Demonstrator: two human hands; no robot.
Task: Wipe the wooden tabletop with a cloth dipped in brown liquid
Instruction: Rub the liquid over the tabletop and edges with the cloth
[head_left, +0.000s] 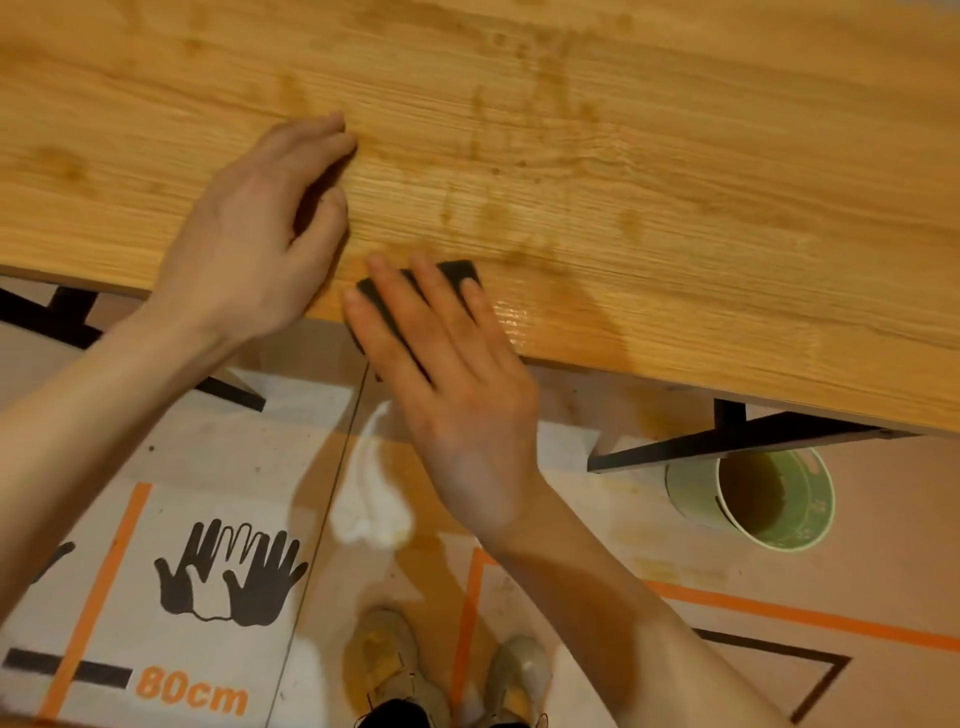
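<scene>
The wooden tabletop (597, 156) fills the upper half of the view, with darker blotches and a wet glossy patch near its front edge. My right hand (447, 395) lies flat on a dark cloth pad (457, 270), pressing it onto the table's front edge; the pad partly overhangs the edge. My left hand (260, 223) rests on the wood to the left, fingers loosely curled and apart, holding nothing. A green paper cup (758, 499) with brown liquid stands on the floor under the table at the right.
Black metal table legs (727, 441) reach out below the tabletop at left and right. Printed protective sheets cover the floor. A white crumpled cloth (371, 499) lies on the floor below my right hand. My shoes (447, 670) stand at the bottom.
</scene>
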